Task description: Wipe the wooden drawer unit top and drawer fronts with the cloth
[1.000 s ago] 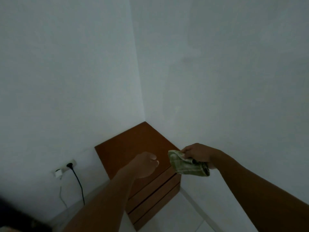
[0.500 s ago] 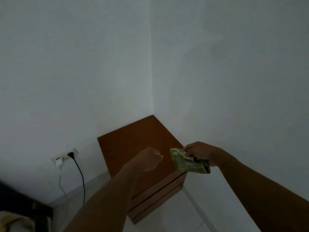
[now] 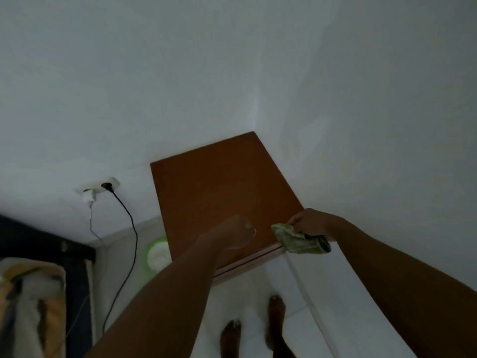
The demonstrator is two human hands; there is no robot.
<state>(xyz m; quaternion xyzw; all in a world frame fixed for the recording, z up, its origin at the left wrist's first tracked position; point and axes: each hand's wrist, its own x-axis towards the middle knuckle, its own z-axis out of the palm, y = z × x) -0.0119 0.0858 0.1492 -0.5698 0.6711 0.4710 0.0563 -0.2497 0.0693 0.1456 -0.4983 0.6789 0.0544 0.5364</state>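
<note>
The view has tipped downward since half a second ago: the wooden drawer unit is now seen almost from straight above, its bare brown top filling the middle, and the drawer fronts have shrunk to thin strips along its 6 o'clock edge. It stands in the corner where the two white walls meet.

The right hand grips the green checked cloth as before, fingers bunched round its upper edge. The cloth hangs crumpled at the unit's front corner, at about 4 o'clock of the top; whether it touches the wood cannot be told. The left hand stays clenched in a loose fist holding nothing, over the top near its front edge, just at 9 o'clock of the cloth and apart from it.

Two bare feet on the pale floor have newly come into sight at 6 o'clock of the unit. A round green-rimmed object now shows at the unit's 8 o'clock side. At 9 o'clock, a wall socket holds a black cable and a white charger
</note>
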